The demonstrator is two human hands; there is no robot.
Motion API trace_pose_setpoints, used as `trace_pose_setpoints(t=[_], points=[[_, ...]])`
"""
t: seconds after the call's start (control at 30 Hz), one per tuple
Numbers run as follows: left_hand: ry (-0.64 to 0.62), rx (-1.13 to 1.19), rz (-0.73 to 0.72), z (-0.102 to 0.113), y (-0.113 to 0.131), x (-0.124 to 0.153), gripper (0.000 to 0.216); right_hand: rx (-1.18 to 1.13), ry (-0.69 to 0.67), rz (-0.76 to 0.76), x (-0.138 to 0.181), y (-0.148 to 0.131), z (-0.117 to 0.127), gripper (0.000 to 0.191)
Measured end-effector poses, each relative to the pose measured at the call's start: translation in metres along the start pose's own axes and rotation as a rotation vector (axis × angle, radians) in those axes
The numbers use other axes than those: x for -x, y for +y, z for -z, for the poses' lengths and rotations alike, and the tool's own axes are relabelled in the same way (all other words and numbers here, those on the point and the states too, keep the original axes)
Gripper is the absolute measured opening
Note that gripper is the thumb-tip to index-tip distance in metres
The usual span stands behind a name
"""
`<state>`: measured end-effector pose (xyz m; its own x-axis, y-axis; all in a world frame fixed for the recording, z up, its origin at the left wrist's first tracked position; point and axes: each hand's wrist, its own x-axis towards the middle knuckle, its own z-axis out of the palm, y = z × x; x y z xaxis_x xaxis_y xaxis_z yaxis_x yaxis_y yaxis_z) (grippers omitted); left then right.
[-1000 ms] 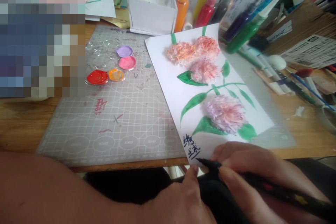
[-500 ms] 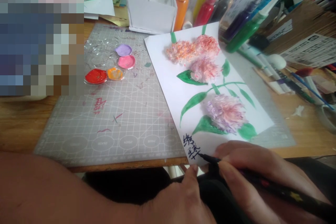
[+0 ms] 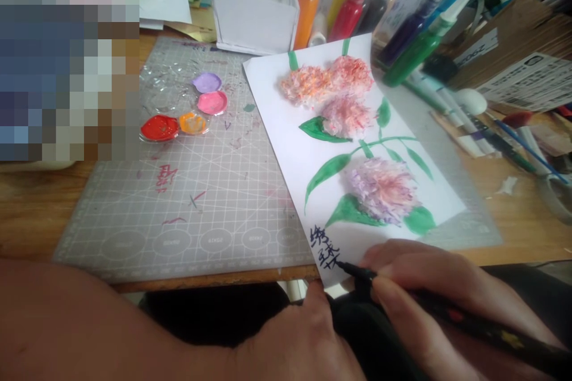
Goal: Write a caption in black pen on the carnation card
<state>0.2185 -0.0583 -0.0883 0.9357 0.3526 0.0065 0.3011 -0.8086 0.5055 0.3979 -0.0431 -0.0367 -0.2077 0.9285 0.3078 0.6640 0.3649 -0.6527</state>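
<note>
My right hand [image 3: 415, 292] is closed around a black brush pen [image 3: 469, 321] patterned with red and yellow. Its dark tip touches the lower left corner of a white sheet of paper [image 3: 286, 149], at the end of a short column of black handwritten characters [image 3: 325, 247]. Green painted leaves [image 3: 330, 172] and fluffy raised flowers [image 3: 384, 187] in purple, pink and orange cover the sheet. At the sheet's bottom corner, past the table edge, my left hand [image 3: 304, 333] pinches the paper; most of its fingers are hidden.
A grey cutting mat [image 3: 223, 190] lies under the sheet. On it sit small paint cups, including a red one [image 3: 159, 128] and a purple one [image 3: 207, 83]. A white box [image 3: 254, 18], paint bottles [image 3: 307, 6], markers and a cardboard box [image 3: 513, 47] crowd the back and right.
The pen tip has drawn more strokes on the lowest character. My left fingertip has shifted slightly left and down along the sheet's corner. The view has moved a little.
</note>
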Motion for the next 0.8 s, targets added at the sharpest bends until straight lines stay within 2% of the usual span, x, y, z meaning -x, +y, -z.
trace_pose_setpoints(t=[0.2, 0.37, 0.57, 0.8], points=[[-0.004, -0.012, -0.001, 0.002, 0.000, -0.001, 0.020, 0.020, -0.078, -0.021, -0.005, -0.001, 0.006, 0.012], [-0.010, -0.009, 0.027, -0.002, 0.001, -0.001, 0.022, -0.022, -0.184, 0.046, 0.001, 0.005, 0.010, 0.011], [0.022, 0.041, -0.027, -0.003, 0.000, -0.003, 0.023, -0.039, 0.047, -0.014, 0.009, 0.004, -0.005, 0.008], [0.102, 0.013, -0.064, 0.012, -0.001, -0.010, 0.021, -0.050, 0.087, 0.037, 0.009, 0.002, -0.014, 0.011]])
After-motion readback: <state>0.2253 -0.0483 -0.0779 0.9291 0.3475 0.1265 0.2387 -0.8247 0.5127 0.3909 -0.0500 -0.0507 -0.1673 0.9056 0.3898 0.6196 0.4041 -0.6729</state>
